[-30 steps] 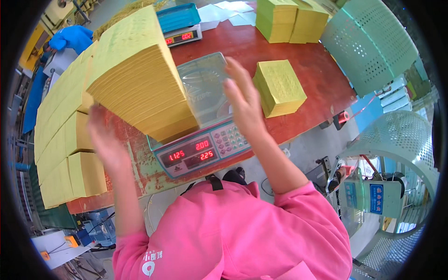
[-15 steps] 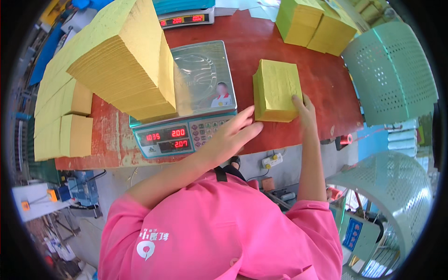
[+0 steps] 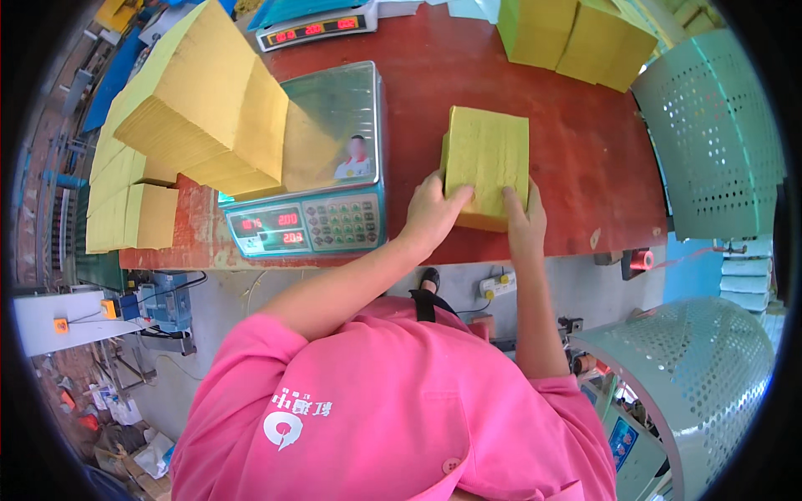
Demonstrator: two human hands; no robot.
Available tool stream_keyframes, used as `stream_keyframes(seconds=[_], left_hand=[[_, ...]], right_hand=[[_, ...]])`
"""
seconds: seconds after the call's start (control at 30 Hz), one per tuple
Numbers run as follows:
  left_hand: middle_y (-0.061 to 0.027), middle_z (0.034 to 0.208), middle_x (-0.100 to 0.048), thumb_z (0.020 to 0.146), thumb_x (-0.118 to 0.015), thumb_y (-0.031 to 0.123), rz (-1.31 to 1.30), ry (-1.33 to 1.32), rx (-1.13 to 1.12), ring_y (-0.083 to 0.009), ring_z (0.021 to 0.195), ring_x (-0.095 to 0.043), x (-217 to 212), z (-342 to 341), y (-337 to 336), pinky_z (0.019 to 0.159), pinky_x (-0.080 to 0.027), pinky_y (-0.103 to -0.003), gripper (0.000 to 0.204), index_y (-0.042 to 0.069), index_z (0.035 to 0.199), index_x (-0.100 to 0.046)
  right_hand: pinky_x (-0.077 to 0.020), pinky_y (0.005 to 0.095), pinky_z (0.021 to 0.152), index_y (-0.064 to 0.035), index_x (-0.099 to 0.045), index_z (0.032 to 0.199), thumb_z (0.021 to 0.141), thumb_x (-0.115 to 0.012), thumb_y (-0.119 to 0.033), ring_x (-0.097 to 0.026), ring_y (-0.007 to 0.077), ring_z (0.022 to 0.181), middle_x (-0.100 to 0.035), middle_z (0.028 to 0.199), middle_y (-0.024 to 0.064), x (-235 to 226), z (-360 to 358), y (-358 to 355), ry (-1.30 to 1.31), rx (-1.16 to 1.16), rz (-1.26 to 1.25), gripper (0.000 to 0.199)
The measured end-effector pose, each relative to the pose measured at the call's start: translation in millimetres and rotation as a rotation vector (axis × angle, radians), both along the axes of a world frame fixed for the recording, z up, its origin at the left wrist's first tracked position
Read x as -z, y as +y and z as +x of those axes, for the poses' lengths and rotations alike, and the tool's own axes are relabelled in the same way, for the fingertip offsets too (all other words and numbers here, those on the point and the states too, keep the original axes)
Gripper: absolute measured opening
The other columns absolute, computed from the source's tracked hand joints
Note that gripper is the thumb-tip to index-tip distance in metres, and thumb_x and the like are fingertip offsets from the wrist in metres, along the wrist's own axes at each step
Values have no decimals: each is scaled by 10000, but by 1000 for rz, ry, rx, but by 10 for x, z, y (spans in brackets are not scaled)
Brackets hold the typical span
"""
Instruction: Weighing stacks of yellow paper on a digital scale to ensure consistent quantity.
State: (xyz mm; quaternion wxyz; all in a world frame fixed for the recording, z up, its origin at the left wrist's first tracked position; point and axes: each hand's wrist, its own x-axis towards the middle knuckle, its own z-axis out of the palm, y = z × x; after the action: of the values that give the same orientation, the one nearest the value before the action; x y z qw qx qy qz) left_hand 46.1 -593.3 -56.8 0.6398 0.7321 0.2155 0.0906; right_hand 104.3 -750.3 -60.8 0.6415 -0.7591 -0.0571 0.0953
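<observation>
A thick block of stacked yellow paper sheets (image 3: 488,159) stands on the red table in front of me. My left hand (image 3: 436,210) grips its near left corner, thumb on top and fingers down the side. At the near right corner my right hand (image 3: 525,219) holds it the same way, thumb on the top face. Both hands are closed on the block; its underside is hidden. Left of it is a teal digital scale (image 3: 342,225) with a steel pan and red lit digits. A tall stack of yellow paper (image 3: 221,113) rests on the pan's left part.
More yellow paper blocks (image 3: 152,215) stand at the table's left edge, and others (image 3: 576,42) at the far right. A second scale (image 3: 316,30) sits at the back. Perforated metal guards (image 3: 714,150) flank the right side. A power strip (image 3: 499,286) lies below the table's near edge.
My left hand has come from beside the scale's keypad to the block's left corner and closed on it. My right hand has shifted to the near right corner. The whole view has moved slightly.
</observation>
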Motion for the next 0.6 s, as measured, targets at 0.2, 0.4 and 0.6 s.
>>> stream_keyframes(seconds=[0.2,0.4,0.6], left_hand=[[-257,1176,-633,828,-687,281,146,2,136,-397,1126,-596,33,-680,-169,964,-460,-421,604,-23,1318,-507],[-220,1369,-509,776,-725,152,810,-381,295,-390,1264,-489,-655,-504,-109,1067,-388,-453,749,-12,1428,-394],[-219,1184,-592,865,-639,202,851,-248,573,-390,1099,-553,-703,-316,-288,947,-456,-443,442,-50,1220,-562]], right_hand=[[-381,335,1042,48,-430,1405,963,-499,-150,-505,213,1242,-538,1344,163,-78,-832,-558,3,39,208,489],[-381,449,1052,-6,-441,1382,1054,-318,-448,-522,272,1239,-507,1398,139,553,-1229,-924,551,148,393,564],[-381,417,1055,-54,-444,1392,1053,-243,-480,-509,263,1258,-512,1398,122,227,-1252,-731,492,67,679,580]])
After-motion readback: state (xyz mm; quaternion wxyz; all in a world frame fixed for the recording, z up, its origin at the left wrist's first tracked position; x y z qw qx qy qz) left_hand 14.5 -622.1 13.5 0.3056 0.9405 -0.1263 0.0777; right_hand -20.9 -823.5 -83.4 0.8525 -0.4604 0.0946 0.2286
